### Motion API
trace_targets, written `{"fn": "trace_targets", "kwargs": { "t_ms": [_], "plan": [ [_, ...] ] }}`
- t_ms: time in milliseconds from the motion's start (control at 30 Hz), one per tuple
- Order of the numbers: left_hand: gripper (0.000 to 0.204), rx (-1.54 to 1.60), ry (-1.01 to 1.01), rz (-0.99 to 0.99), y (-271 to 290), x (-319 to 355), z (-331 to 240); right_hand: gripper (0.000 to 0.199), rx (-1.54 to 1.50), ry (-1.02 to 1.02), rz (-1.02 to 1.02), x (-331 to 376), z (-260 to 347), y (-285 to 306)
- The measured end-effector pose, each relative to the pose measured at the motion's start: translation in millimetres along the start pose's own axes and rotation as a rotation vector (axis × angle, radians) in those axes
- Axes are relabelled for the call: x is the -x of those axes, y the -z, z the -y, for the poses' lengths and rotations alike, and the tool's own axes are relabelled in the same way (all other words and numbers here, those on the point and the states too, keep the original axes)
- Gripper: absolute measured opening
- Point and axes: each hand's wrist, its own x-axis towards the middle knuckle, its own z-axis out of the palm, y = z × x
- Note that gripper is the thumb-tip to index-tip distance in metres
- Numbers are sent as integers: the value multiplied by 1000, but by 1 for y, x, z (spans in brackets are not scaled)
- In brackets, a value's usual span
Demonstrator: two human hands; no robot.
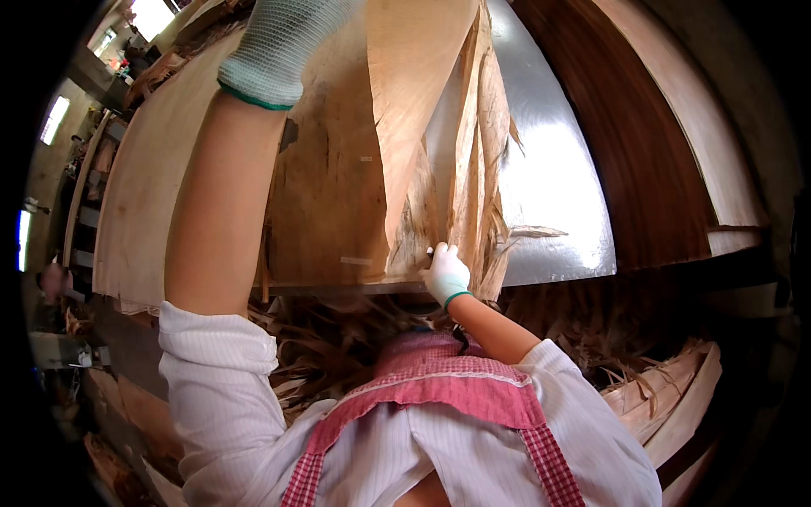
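My left hand (283,46), in a white knit glove with a green cuff, is raised high and rests on a large thin sheet of wood veneer (338,186) lying on a metal table (549,194). A torn, curled strip of veneer (473,152) stands up from the sheet's right side. My right hand (445,275), gloved the same way, grips the lower end of that torn veneer at the table's near edge; a small dark tool tip shows above its fingers.
Veneer scraps (338,346) pile below the table's front edge, and more stacked sheets (667,397) lie at the lower right. Dark brown veneer (642,144) lies beyond the shiny table top. Shelves and clutter (76,220) stand at the left.
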Motion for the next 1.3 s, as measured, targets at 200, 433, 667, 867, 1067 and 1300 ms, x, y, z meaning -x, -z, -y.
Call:
{"fn": "trace_targets", "kwargs": {
  "t_ms": [200,433,667,867,1067,1300],
  "plan": [
    [15,7,-44,2,-10,-6,4,34,25,85,-26,-6,-4,-15],
    [16,-68,-20,-14,-19,-5,2,29,-85,91,-35,0,-60,30],
    [19,-241,120,-137,-33,21,7,19,-125,-93,-529,72,-265,166],
    [18,-239,238,-113,-61,47,-6,22,100,-458,-942,171,-404,283],
    [18,-86,354,-113,-102,79,-6,36,267,-670,-1421,346,-561,342],
    [17,-132,352,-96,-138,104,-1,42,66,-1107,-1677,476,-587,383]
  ]
}}
